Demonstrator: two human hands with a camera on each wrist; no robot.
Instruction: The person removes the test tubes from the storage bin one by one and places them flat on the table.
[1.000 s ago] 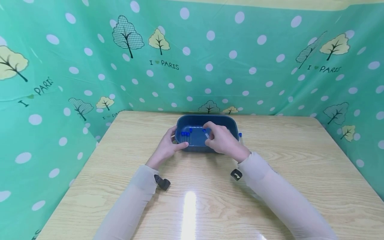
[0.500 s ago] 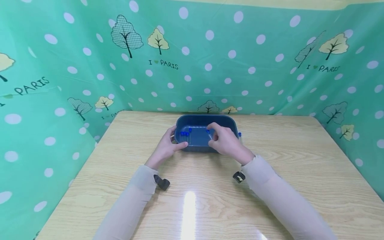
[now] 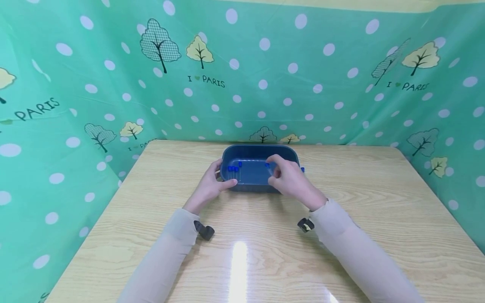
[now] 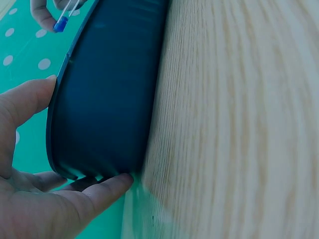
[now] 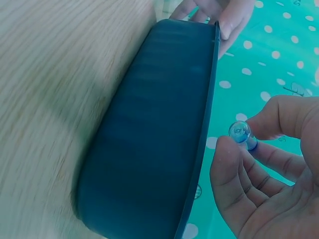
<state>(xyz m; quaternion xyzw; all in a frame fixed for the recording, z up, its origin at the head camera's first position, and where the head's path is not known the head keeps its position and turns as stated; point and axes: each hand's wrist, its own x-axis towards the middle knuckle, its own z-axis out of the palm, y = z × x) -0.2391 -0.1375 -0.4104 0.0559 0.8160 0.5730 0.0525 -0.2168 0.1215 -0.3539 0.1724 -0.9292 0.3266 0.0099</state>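
Head view, and the right hand (image 3: 291, 179) is above the blue bin's (image 3: 251, 172) right half, thumb and fingertips pinching one clear tube (image 3: 267, 165)! Its long axis slants, blue cap pointing away to the left, rounded end back toward the person. Left hand (image 3: 208, 185) grips the bin's left end, thumb on the near rim, fingers round the wall. Four capped tubes (image 3: 233, 169) inside at left, caps facing away; one blue cap (image 3: 302, 169) just beyond the right end.
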